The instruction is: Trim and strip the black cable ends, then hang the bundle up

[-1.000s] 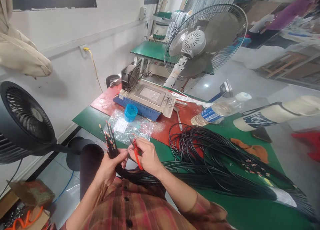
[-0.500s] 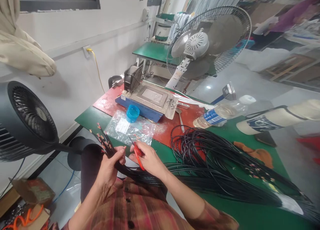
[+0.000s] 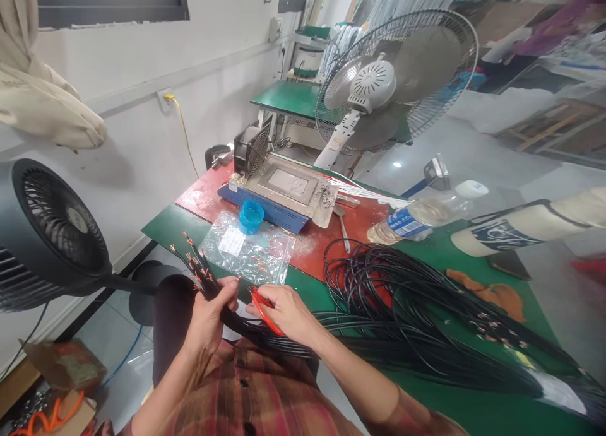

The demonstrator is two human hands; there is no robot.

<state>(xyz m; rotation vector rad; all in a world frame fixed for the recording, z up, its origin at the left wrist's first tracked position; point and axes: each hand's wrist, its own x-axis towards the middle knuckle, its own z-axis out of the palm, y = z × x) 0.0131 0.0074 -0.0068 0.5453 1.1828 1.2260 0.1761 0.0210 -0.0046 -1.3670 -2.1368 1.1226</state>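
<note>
Right grip (image 3: 280, 311) near edge of tabletop (image 3: 307, 284)

Glossy black cables (image 3: 426, 357) — smooth; blue cup (image 3: 251, 223) — shiny, translucent plastic.

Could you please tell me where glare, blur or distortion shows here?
In the head view: a glare spot on the floor, glints on the plastic bag; toward the right edge, stretching and blur, as on the person in purple; the left hand and right hand look fairly clear.
</note>
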